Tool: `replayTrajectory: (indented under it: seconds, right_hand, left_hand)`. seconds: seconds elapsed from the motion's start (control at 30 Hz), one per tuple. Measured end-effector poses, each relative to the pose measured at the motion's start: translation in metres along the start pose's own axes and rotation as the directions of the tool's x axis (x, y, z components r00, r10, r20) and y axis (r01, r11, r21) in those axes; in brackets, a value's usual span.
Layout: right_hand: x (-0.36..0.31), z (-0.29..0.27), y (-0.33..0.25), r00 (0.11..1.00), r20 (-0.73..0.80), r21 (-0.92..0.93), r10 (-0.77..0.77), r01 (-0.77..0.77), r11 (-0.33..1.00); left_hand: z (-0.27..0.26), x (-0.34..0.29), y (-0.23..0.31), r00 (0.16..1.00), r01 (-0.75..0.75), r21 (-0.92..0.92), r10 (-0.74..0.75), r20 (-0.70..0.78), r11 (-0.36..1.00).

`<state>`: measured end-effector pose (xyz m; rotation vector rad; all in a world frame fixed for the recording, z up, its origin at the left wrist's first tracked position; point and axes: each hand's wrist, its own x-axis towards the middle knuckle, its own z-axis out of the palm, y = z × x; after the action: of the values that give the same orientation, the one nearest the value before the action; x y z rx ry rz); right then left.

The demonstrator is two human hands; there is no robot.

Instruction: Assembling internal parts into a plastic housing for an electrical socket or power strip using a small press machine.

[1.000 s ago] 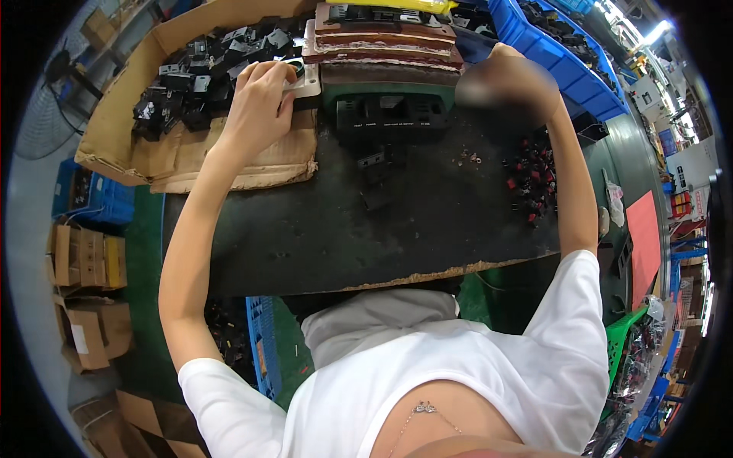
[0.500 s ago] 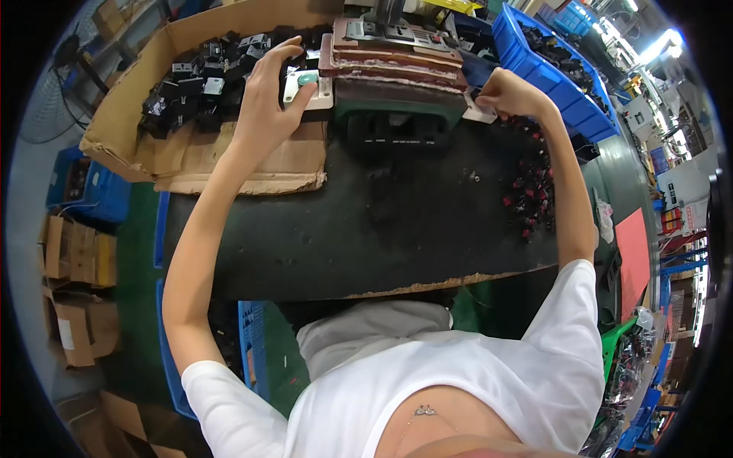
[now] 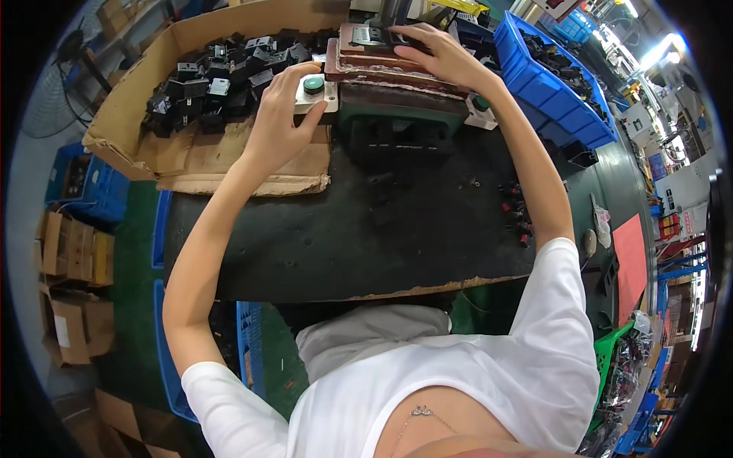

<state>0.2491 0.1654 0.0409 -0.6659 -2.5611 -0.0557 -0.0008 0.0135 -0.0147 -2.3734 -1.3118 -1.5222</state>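
My left hand (image 3: 281,114) rests beside a green push button (image 3: 314,85) on a white box at the machine's left side. Its fingers are curved, the thumb stands apart, and nothing is in it. Over the top of the machine's stacked reddish-brown plates (image 3: 366,64), my right hand (image 3: 443,57) has its thumb and fingers around a black plastic part (image 3: 402,41). That part lies on the fixture, next to a silver metal piece (image 3: 365,35). A second green button (image 3: 479,102) on a white box is partly covered by my right forearm.
A cardboard box (image 3: 114,145) full of black plastic parts (image 3: 206,84) stands at the left. Behind my right arm is a blue crate (image 3: 561,99) of black parts. Small red and black pieces (image 3: 519,214) lie on the dark table (image 3: 366,252) by my right forearm.
My right hand has moved from the right button up and left onto the plate stack. My left hand has come off the left button, which now shows uncovered.
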Motion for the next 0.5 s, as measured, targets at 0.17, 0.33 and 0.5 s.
replayTrajectory:
  seconds: [0.17,0.33,0.5]
  right_hand:
    - [0.007,-0.007,0.003,0.996,0.082,-0.098,-0.038,0.046,0.994]
    - [0.001,-0.027,-0.053,0.980,-0.190,-0.164,-0.059,0.028,0.986]
    - [-0.028,-0.012,-0.098,0.952,-0.138,-0.351,-0.273,0.210,0.912]
  left_hand:
    - [-0.001,-0.001,-0.002,1.000,0.026,-0.023,-0.026,-0.003,0.999]
    - [0.002,-0.001,-0.001,0.963,0.265,-0.412,-0.258,0.074,0.872]
    - [-0.003,-0.003,0.004,0.851,0.513,-0.776,-0.333,0.405,0.368]
